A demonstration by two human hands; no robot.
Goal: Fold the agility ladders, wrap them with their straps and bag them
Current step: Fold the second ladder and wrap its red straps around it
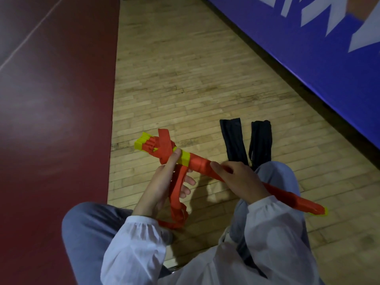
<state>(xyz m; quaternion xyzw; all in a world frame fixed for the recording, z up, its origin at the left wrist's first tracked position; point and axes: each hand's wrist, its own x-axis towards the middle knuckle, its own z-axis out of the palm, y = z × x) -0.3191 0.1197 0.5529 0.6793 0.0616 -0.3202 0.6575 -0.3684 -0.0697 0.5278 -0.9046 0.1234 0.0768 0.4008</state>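
Ladder [198, 163], folded, strap part-wound
Held above the floor; left hand [160, 182] pinches strap [177, 190] to the bundle, other fingers spread; right hand [240, 179] fingers curled round it; black bags [233, 140] beside, bagging judged outstanding

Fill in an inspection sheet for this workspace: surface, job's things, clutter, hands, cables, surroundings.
Surface: wood floor.
Job's things: folded ladder held off the floor; strap partly wrapped near one end, rest hanging; two black bags lying beyond it.
Clutter: nothing seen.
Hands: left hand holds the ladder by the wrapped end; right hand grips its middle.
Cables: nothing seen.
Surroundings: red flooring on the left, blue banner on the right.
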